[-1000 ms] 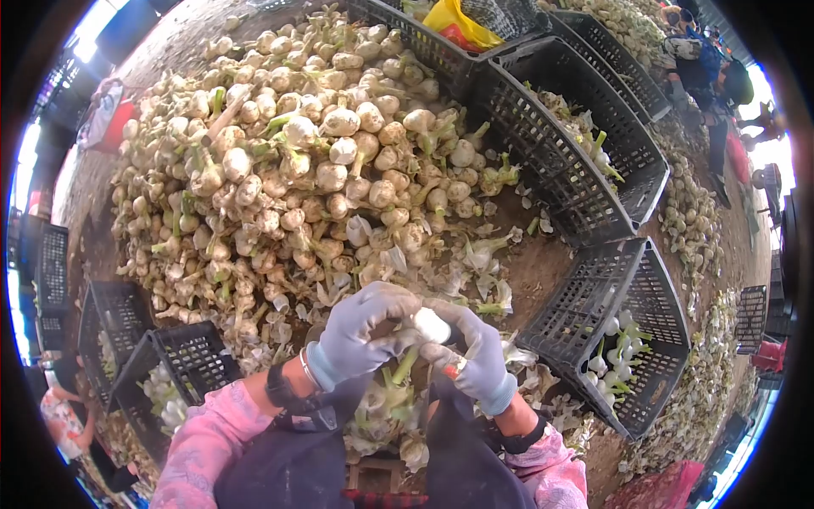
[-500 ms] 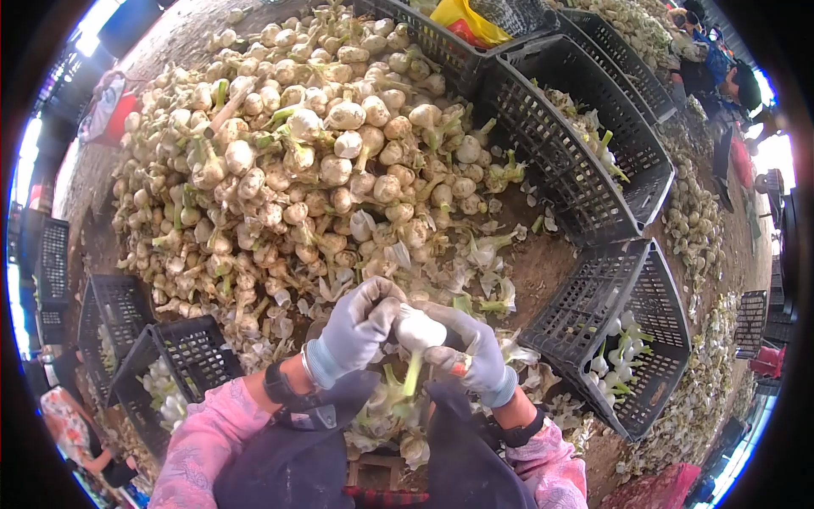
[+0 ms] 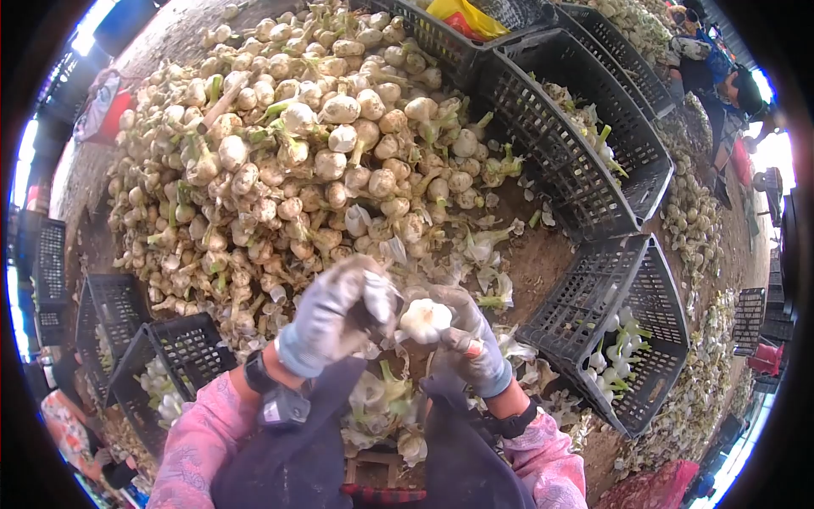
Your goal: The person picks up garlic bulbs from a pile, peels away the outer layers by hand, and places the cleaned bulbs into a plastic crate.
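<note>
A white garlic bulb (image 3: 426, 321) sits in the fingers of my right hand (image 3: 471, 339), its root side facing up. Just left of the bulb, my left hand (image 3: 339, 310) is apart from it, blurred, with its fingers curled; whether it holds anything is unclear. Both hands wear pale gloves. Beyond them lies a large pile of soil-marked garlic bulbs (image 3: 297, 170). Peeled skins and stalks (image 3: 381, 403) lie between my legs.
A black crate (image 3: 627, 339) with white garlic bulbs stands at the right. Larger black crates (image 3: 577, 144) are behind it, and another black crate (image 3: 191, 352) is at the left. People (image 3: 712, 76) are at the far upper right.
My left hand has moved up and away from the bulb. The bulb has turned in my right hand, so its green stem no longer shows.
</note>
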`<state>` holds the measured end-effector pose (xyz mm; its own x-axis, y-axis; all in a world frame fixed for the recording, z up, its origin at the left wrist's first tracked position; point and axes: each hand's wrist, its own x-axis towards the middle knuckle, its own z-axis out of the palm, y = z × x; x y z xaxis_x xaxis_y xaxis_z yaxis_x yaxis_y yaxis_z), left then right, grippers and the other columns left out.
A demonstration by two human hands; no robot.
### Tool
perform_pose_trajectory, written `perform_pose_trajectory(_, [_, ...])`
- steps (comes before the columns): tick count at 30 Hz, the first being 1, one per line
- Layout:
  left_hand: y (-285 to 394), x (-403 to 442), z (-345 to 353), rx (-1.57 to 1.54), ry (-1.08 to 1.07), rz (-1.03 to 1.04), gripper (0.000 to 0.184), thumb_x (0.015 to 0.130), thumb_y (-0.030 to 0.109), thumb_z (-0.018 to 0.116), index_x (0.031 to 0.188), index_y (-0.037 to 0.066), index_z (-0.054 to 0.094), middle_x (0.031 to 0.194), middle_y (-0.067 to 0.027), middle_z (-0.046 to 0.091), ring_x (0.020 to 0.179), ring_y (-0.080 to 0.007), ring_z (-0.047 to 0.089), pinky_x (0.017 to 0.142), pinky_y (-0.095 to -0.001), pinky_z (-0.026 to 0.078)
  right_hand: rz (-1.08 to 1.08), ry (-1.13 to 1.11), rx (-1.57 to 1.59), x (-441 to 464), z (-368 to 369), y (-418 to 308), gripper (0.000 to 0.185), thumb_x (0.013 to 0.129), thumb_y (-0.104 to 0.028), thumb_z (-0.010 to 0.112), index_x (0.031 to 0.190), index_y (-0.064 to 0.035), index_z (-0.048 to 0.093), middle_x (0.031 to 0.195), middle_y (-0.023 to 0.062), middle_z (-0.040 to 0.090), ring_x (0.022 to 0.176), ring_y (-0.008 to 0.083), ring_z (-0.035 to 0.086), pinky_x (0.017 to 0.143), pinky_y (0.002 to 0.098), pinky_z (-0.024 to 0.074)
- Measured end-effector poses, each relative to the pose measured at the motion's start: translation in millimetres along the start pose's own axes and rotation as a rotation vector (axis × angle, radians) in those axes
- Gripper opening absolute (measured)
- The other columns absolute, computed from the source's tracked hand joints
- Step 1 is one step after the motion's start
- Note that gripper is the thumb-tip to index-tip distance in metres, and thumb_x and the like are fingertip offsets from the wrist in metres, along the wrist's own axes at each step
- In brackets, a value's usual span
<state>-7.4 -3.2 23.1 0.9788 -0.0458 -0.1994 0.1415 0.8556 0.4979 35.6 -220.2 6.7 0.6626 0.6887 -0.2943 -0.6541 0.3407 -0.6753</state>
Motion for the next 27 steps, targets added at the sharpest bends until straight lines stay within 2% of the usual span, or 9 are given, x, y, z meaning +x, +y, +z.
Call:
perform_pose_trajectory(2, [14, 0, -8, 0.230, 0.107, 0.145, 0.025, 0.100, 0.025, 0.052, 0.111, 0.002, 0.055, 0.092, -0.0143, 0.062, 0.069, -0.0225, 0.064, 0.057, -0.0307, 0.053, 0.013, -0.035, 0.104, -2, -5, 6, 0.068, 0.087, -0.025, 0.069, 0.142, -0.0014, 0.036, 0.133, 0.0166, 0.052, 0.119, 0.0270, 0.055, 0.102, 0.0363, 0.0429])
perform_pose_trajectory(4, [26, 2, -27, 0.846, 0.207, 0.108, 0.026, 0.096, 0.023, 0.059, 0.108, 0.001, 0.056, 0.100, -0.0152, 0.061, 0.083, -0.0236, 0.063, 0.069, -0.0314, 0.053, 0.032, -0.066, 0.150, -3, -5, 4, 0.070, 0.087, -0.028, 0.068, 0.143, -0.0017, 0.034, 0.133, 0.0163, 0.052, 0.119, 0.0269, 0.055, 0.103, 0.0366, 0.0418])
perform_pose_trajectory(6, [11, 9, -23, 1.467, 0.201, 0.524, 0.029, 0.086, 0.023, 0.071, 0.103, 0.003, 0.059, 0.112, -0.0129, 0.058, 0.101, -0.0227, 0.058, 0.085, -0.0330, 0.049, 0.012, -0.057, 0.140, -2, -3, 2, 0.071, 0.089, -0.032, 0.065, 0.144, -0.0011, 0.033, 0.133, 0.0160, 0.052, 0.121, 0.0265, 0.053, 0.104, 0.0369, 0.0401])
perform_pose_trajectory(7, [8, 8, -12, 1.407, 0.231, 0.521, 0.038, 0.075, 0.023, 0.081, 0.103, 0.006, 0.062, 0.120, -0.0101, 0.055, 0.111, -0.0213, 0.052, 0.095, -0.0354, 0.044, 0.004, -0.053, 0.135, -1, -2, 2, 0.071, 0.090, -0.034, 0.064, 0.144, -0.0007, 0.032, 0.133, 0.0159, 0.052, 0.122, 0.0262, 0.052, 0.104, 0.0370, 0.0393])
perform_pose_trajectory(14, [-7, 1, -15, 1.635, -0.408, 0.624, 0.047, 0.065, 0.013, 0.081, 0.108, 0.014, 0.064, 0.106, -0.0070, 0.061, 0.092, -0.0262, 0.060, 0.079, -0.0368, 0.049, -0.005, -0.029, 0.206, 2, 10, 13, 0.073, 0.092, -0.044, 0.059, 0.143, 0.0018, 0.033, 0.130, 0.0144, 0.053, 0.122, 0.0242, 0.051, 0.102, 0.0376, 0.0397])
perform_pose_trajectory(19, [-5, 8, -41, 1.502, -0.012, 0.589, 0.009, 0.075, 0.001, 0.068, 0.081, 0.007, 0.067, 0.080, -0.0081, 0.062, 0.069, -0.0213, 0.060, 0.062, -0.0299, 0.049, 0.061, 0.088, 0.277, -3, -16, 10, 0.076, 0.089, -0.050, 0.061, 0.142, -0.0024, 0.035, 0.127, 0.0133, 0.054, 0.114, 0.0248, 0.054, 0.091, 0.0374, 0.0457])
perform_pose_trajectory(24, [-8, 11, -33, 1.405, 0.147, 0.409, 0.007, 0.083, 0.003, 0.059, 0.084, 0.001, 0.066, 0.085, -0.0107, 0.060, 0.075, -0.0208, 0.060, 0.067, -0.0288, 0.049, 0.000, 0.201, 0.358, -2, -22, -9, 0.070, 0.087, -0.048, 0.062, 0.139, -0.0073, 0.041, 0.124, 0.0145, 0.055, 0.104, 0.0227, 0.058, 0.075, 0.0301, 0.0496])
perform_pose_trajectory(25, [-11, 12, -34, 1.441, 0.143, 0.452, 0.007, 0.083, 0.003, 0.060, 0.084, 0.001, 0.066, 0.086, -0.0109, 0.060, 0.077, -0.0210, 0.060, 0.069, -0.0293, 0.050, -0.050, 0.080, 0.646, -5, -12, -34, 0.068, 0.087, -0.049, 0.062, 0.137, -0.0077, 0.042, 0.118, 0.0149, 0.060, 0.091, 0.0221, 0.062, 0.074, 0.0311, 0.0509])
perform_pose_trajectory(27, [-18, 14, -28, 1.346, 0.261, 0.448, 0.007, 0.080, 0.003, 0.059, 0.083, 0.000, 0.065, 0.087, -0.0126, 0.061, 0.084, -0.0250, 0.061, 0.076, -0.0332, 0.051, -0.233, -0.333, 0.630, 5, -44, -51, 0.053, 0.090, -0.046, 0.059, 0.130, -0.0103, 0.053, 0.104, 0.0116, 0.066, 0.072, 0.0169, 0.061, 0.067, 0.0266, 0.0492])
